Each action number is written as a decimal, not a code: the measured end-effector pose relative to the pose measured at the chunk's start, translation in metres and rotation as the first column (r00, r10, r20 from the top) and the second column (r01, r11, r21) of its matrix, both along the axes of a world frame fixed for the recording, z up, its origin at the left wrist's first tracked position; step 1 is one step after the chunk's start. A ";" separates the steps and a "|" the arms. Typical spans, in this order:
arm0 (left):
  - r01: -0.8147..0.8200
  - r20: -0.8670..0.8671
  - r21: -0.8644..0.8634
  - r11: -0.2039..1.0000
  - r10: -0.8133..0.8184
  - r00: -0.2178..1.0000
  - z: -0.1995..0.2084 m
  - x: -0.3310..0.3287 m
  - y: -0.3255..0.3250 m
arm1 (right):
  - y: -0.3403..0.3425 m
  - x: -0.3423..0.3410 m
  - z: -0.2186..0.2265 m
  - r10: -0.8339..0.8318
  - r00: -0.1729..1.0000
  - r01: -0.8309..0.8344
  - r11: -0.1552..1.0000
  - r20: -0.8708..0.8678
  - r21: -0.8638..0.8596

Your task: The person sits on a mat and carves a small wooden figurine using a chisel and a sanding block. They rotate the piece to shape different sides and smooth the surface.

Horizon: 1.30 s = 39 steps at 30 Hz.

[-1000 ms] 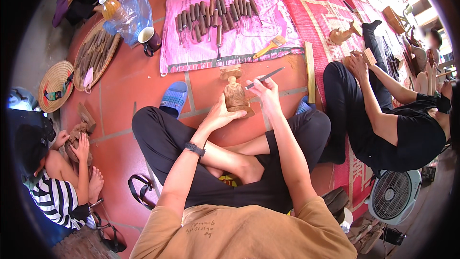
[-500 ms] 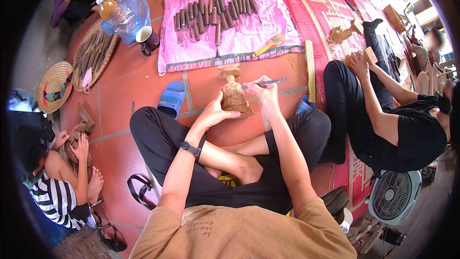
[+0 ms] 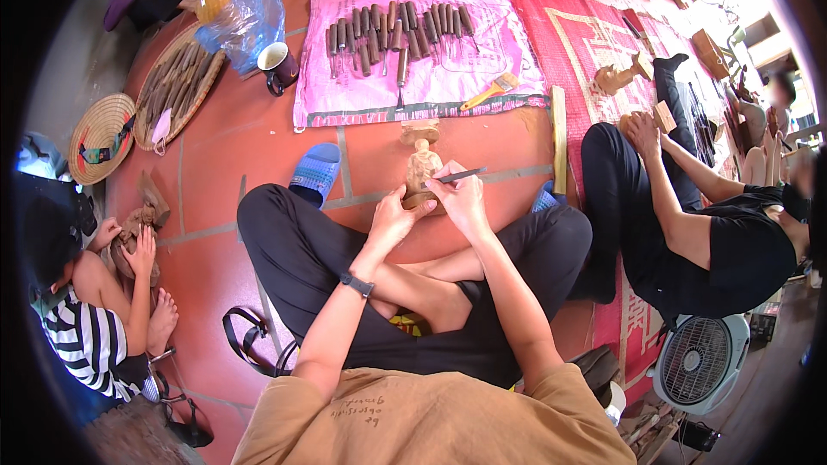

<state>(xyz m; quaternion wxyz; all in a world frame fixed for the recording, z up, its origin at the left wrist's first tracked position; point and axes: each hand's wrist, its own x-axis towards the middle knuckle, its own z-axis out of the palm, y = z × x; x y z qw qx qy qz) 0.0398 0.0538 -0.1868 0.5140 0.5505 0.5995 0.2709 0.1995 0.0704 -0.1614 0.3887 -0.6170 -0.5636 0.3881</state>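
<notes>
Carving a wooden figure, chisel angle changed

Left hand (image 3: 392,217) fingers stay wrapped on wooden figure (image 3: 421,168); right hand (image 3: 463,198) fingers pinch chisel (image 3: 461,176), now flatter, tip at figure beyond fingers.

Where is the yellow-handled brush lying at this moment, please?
In the head view, the brush lies near the right edge of the pink cloth, right of the row of carving tools and beyond the wooden figure.
</notes>
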 end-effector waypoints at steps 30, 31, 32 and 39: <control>-0.280 0.198 -0.186 0.942 0.315 0.928 -0.006 0.011 -0.010 | -0.008 -0.028 0.000 -0.002 0.923 -0.076 0.979 0.385 0.188; -0.281 0.208 -0.162 0.946 0.311 0.927 -0.006 0.010 -0.010 | -0.005 -0.022 -0.001 -0.008 0.964 -0.031 0.989 0.267 0.142; -0.287 0.226 -0.168 0.943 0.320 0.920 -0.006 0.011 -0.011 | -0.002 -0.015 -0.003 -0.021 0.989 0.008 0.996 0.145 0.090; -0.317 0.140 -0.218 0.923 0.351 0.926 -0.018 0.011 -0.008 | -0.012 -0.040 -0.001 -0.013 0.895 -0.082 0.978 0.446 0.193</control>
